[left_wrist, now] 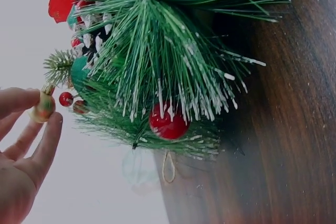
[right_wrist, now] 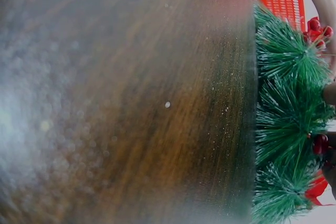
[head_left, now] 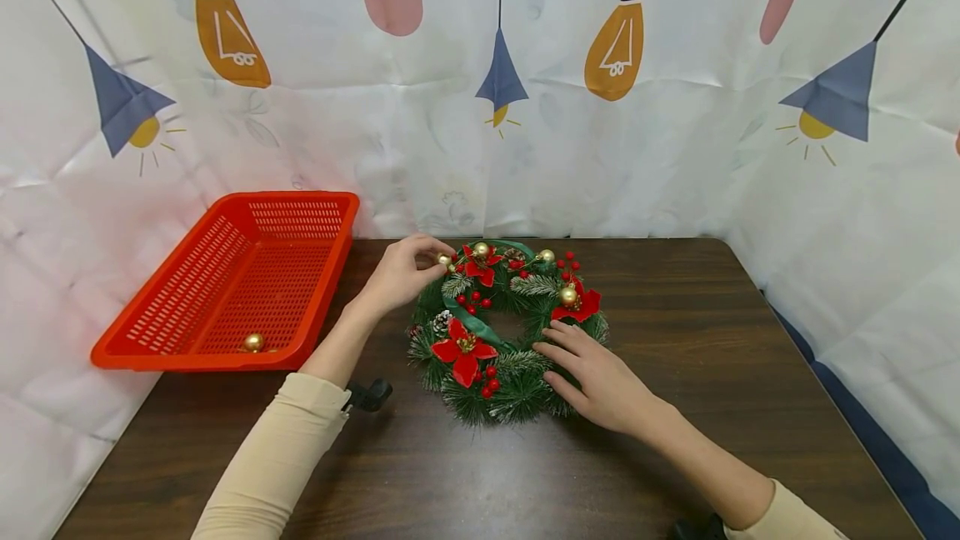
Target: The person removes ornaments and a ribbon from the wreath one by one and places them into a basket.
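Note:
A green Christmas wreath (head_left: 525, 394) lies on the table, dressed with red poinsettias (head_left: 463, 348), red berries, pinecones, a green ribbon (head_left: 480, 325) and several gold balls. At its upper left edge my left hand (head_left: 401, 277) pinches a small gold ball (left_wrist: 43, 109) between thumb and fingers, beside the greenery. My right hand (head_left: 603, 380) rests on the lower right of the wreath, its fingers spread over the needles. In the right wrist view only bits of those fingers show at the right edge, by the wreath's green needles (right_wrist: 286, 114).
A red plastic basket (head_left: 191, 362) stands at the left, with a gold ball (head_left: 254, 342) in it. The dark wooden table (head_left: 675, 307) ends at a patterned white curtain (head_left: 675, 165) behind the wreath.

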The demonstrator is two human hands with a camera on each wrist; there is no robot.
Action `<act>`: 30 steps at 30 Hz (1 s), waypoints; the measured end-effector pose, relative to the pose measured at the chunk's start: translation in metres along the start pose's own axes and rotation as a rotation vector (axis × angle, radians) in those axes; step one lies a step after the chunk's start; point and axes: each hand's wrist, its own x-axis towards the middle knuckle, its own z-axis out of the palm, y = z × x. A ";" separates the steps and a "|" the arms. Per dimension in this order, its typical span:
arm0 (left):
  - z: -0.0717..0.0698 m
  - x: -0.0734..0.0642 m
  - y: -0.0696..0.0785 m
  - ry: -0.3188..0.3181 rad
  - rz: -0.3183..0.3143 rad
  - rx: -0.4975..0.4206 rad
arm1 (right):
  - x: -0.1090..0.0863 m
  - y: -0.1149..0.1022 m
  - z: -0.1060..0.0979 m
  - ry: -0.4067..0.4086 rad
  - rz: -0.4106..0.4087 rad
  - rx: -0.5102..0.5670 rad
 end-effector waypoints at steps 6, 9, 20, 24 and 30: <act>-0.004 -0.002 -0.001 -0.021 0.039 -0.008 | 0.000 0.001 0.001 0.000 -0.003 -0.005; -0.005 -0.002 -0.001 -0.019 0.052 -0.009 | 0.000 0.001 0.001 0.005 -0.006 -0.006; -0.004 -0.001 -0.003 -0.005 0.050 0.002 | 0.000 0.000 0.001 0.000 -0.005 -0.003; -0.003 -0.002 -0.003 -0.003 0.038 -0.011 | 0.000 0.000 0.001 0.005 -0.011 -0.003; -0.002 0.000 -0.004 -0.012 0.053 -0.007 | 0.000 0.001 0.002 0.008 -0.016 -0.004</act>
